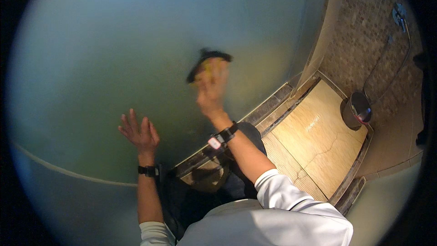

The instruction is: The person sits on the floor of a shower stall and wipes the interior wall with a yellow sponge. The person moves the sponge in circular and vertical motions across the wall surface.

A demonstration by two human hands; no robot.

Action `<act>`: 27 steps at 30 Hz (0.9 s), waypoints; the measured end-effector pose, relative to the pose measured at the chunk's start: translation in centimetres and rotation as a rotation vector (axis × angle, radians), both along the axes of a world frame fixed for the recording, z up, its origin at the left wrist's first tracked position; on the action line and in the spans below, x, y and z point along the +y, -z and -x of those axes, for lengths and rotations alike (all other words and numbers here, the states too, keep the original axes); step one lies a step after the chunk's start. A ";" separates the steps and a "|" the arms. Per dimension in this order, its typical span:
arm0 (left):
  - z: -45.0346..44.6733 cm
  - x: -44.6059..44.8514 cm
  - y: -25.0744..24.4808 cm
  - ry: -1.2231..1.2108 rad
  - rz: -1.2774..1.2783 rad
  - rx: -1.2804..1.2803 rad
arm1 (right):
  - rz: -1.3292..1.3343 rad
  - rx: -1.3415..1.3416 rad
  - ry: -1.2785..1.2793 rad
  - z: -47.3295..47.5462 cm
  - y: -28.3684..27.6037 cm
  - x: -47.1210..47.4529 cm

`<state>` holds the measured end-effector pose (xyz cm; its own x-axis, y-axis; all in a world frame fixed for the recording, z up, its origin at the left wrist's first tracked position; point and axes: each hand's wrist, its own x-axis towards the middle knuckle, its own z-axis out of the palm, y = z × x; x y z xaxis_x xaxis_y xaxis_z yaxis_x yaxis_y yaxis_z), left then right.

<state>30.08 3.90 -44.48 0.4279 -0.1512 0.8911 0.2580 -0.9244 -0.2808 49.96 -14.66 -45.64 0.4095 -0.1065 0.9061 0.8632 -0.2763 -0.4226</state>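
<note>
A tall frosted glass panel [112, 58] fills most of the view before me. Against it, my right hand [211, 90] holds a scrubbing sponge [208, 62] that looks yellow with a dark edge, blurred by motion. My fingers lie spread over the sponge, hiding much of it. Lower down and to the left, my left hand [139, 133] is raised with its fingers apart and nothing in it. It is close to the glass, but whether it touches is unclear.
A dark bucket [350, 112] holding some items stands on the beige tiled floor [314, 133] at right. Above it, a shower hose [408, 44] hangs from a mixer [399, 15] on the mosaic wall [362, 30]. A raised stone curb [268, 104] runs along the glass base.
</note>
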 end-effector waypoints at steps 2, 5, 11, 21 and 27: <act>-0.1 0.0 0.1 0.009 0.011 -0.012 | -0.083 0.186 0.075 -2.3 1.9 -1.7; -0.3 -0.5 0.0 0.009 0.018 -0.027 | -0.118 0.462 0.063 -2.5 5.8 -2.9; 1.2 -5.4 -0.3 0.080 0.353 0.003 | 0.028 0.577 -0.116 7.2 9.9 0.0; 5.0 -11.8 1.1 0.291 0.799 -0.154 | 0.083 0.138 0.016 6.5 -6.7 1.6; 5.3 -12.1 2.8 0.368 1.238 -0.369 | 0.422 -0.081 -0.239 12.5 -1.5 4.3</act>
<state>24.74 -8.18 -47.30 0.2439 0.7786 0.5782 -0.1800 -0.5494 0.8159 37.42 -10.37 -44.10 0.3043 0.3647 0.8800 0.9487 -0.1991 -0.2456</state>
